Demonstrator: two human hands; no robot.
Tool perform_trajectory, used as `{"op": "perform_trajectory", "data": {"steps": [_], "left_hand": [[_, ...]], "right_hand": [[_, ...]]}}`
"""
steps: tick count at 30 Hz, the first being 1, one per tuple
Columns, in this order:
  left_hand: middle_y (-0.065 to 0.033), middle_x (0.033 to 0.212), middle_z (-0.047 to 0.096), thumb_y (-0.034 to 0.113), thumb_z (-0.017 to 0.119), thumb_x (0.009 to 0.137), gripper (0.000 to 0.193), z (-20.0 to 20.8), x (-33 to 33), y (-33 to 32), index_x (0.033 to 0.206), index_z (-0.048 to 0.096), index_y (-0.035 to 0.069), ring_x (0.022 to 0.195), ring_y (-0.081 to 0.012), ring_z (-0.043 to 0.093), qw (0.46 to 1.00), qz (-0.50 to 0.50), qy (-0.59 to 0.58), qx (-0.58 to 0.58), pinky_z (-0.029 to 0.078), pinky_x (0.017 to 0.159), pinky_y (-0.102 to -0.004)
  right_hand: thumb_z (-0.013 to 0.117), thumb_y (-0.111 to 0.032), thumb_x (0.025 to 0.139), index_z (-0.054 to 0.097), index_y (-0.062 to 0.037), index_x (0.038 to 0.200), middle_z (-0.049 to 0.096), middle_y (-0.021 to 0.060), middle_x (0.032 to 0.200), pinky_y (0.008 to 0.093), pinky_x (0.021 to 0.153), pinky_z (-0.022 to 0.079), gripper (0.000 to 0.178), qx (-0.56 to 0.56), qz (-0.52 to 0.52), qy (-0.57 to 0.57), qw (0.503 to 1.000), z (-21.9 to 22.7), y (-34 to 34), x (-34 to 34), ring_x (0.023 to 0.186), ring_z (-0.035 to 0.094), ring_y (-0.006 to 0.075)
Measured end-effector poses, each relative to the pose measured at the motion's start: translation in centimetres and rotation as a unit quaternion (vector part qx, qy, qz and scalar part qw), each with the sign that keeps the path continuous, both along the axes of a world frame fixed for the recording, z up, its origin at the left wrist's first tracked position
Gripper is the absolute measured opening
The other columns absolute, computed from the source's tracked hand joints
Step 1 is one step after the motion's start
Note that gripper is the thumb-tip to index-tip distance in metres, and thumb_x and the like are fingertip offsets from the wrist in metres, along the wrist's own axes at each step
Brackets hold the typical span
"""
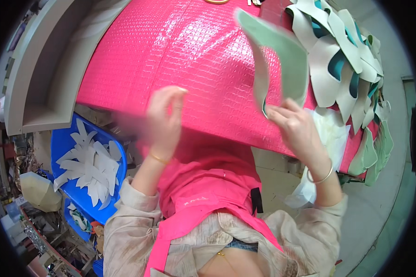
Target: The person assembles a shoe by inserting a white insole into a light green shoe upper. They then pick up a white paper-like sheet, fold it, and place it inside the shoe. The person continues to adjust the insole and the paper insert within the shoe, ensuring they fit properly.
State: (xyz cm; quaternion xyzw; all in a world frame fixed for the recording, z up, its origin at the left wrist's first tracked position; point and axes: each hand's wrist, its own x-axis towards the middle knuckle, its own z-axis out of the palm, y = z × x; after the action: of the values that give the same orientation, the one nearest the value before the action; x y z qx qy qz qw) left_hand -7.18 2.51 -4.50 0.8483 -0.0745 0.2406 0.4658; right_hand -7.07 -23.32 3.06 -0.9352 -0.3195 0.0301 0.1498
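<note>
At nine o'clock a blue bin [64,147] holds white cutouts [90,166]. The left hand [164,120], blurred at centre, holds nothing, fingers curled. The right hand [296,127] pinches a green piece [286,60] at one o'clock over the pink table [180,55]. A stack [342,60] lies at two o'clock.

Pale green cut piece [282,60], curved w/ a long tapering tongue, is up off the pink table, held near-upright by its lower end. Soft, flexing, tip pointing up-left, slightly blurred. Just right of it: overlapped stack of matching pieces [342,60], cream & teal faces showing.
</note>
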Motion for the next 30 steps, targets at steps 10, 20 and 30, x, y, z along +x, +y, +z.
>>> {"op": "perform_trajectory", "data": {"steps": [10,20,30], "left_hand": [[-0.0137,0.112,0.053,0.018,0.049,0.082,0.032,-6.1,1.4,-5.2,0.11,0.053,0.002,0.109,-0.028,0.048,0.911,-0.276,-0.039,0.304,0.039,0.092,-0.0381],[-0.0038,0.122,0.048,0.03,0.052,0.082,0.039,-6.7,-0.8,-11.9,0.115,0.053,0.008,0.12,-0.0184,0.037,0.926,-0.235,0.055,0.289,0.019,0.104,-0.0489],[-0.001,0.122,0.051,0.02,0.05,0.085,0.035,-6.4,-0.1,-6.9,0.118,0.051,0.012,0.117,-0.0146,0.045,0.926,-0.28,-0.003,0.253,0.03,0.099,-0.0365]], "right_hand": [[0.051,-0.011,0.072,0.059,0.0001,0.102,0.058,0.0103,0.101,0.0329,0.09,0.038,0.033,-0.405,0.044,-0.097,0.908,-10.1,-3.5,-1.8,0.1,0.051,0.0233],[0.048,-0.011,0.074,0.054,0.0038,0.105,0.054,0.0139,0.102,0.0325,0.095,0.031,0.035,-0.441,-0.022,-0.089,0.893,-9.7,-2.0,-2.3,0.103,0.047,0.0228],[0.046,-0.013,0.075,0.039,0.0125,0.122,0.045,0.02,0.12,0.0338,0.104,0.025,0.054,-0.473,-0.019,-0.142,0.869,-9.3,-2.1,-2.1,0.114,0.042,0.0243]]}}
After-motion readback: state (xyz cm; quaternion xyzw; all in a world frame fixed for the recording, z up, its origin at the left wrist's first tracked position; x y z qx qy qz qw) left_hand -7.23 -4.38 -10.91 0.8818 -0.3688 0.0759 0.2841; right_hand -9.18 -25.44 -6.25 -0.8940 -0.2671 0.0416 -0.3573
